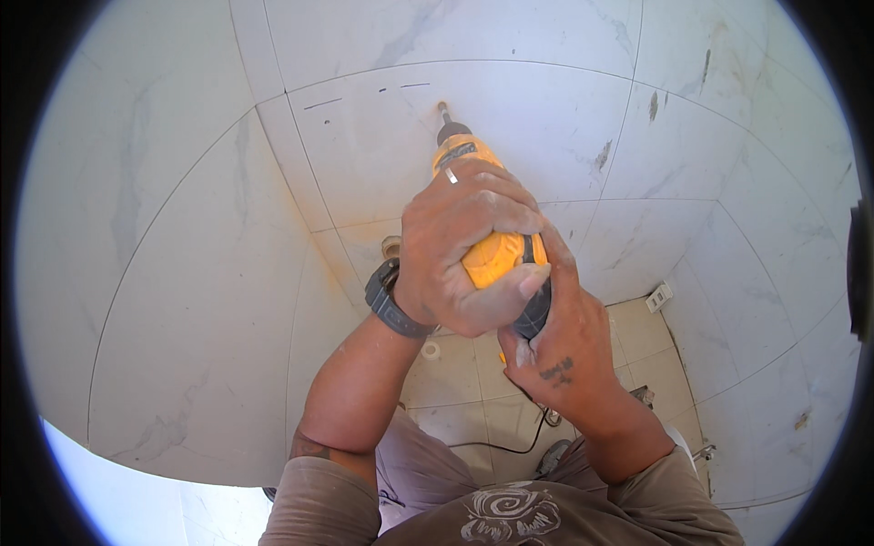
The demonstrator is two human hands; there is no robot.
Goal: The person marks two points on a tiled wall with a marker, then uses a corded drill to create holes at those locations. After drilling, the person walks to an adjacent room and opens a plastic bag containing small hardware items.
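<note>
A yellow-and-black drill [492, 261] is held up to the marbled tile wall [546, 109], its bit [446, 116] set at a brownish spot [442, 105]. The drill's body is clasped from above by the left hand [469, 218]; its black handle [533, 315] is gripped by the right hand [574, 341]. Dark dashes [416, 85] are seen left of the bit.

Bright, cool, diffuse light fills a circular fisheye view, with a pale sheen on the tiled wall [546, 118] at upper centre. A white, overexposed patch glares at lower left. The yellow drill [492, 261] at centre looks fairly sharp; the floor [455, 371] below is dimmer. Tile lines bow toward black, blue-fringed edges.
</note>
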